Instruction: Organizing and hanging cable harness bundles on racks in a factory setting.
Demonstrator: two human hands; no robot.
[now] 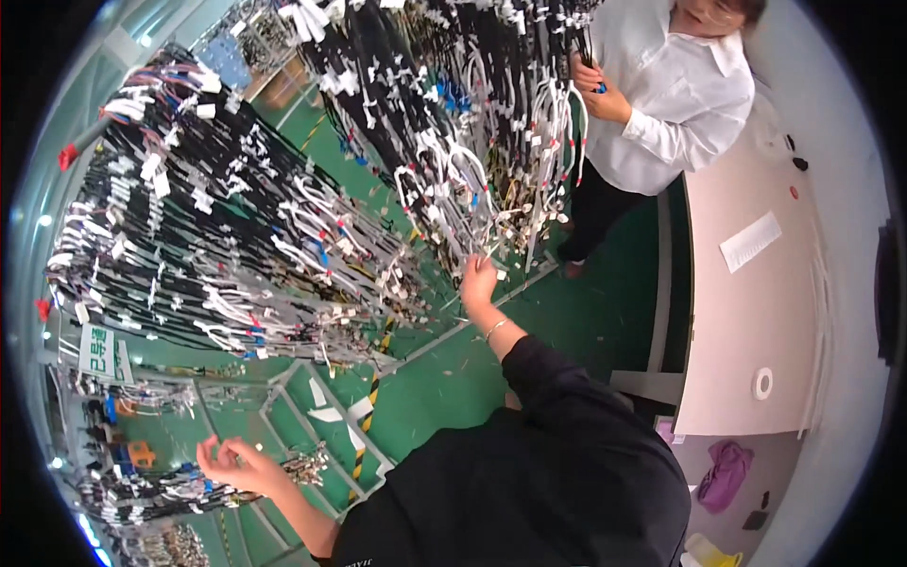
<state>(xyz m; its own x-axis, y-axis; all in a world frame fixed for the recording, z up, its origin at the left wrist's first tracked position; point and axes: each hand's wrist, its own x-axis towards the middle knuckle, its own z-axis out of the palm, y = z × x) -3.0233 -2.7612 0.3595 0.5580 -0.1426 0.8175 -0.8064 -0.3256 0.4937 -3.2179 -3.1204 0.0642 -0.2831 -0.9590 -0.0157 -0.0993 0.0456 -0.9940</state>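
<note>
Cables [453,165] hang in dense bunches; right hand [480,281] at their lower ends, fingers bunched, can't confirm grip. Left hand [236,466] empty, loosely curled. Looks underway; done/left split not readable.

Top [539,463], black; right sleeve [540,367] reaching the forearm; small pale lettering [357,562]. Bracelet [496,328], thin, light-toned, on right wrist [488,318].

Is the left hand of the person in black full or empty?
Empty, as far as shows: the left hand is loosely curled, and nothing can be seen in it.
</note>
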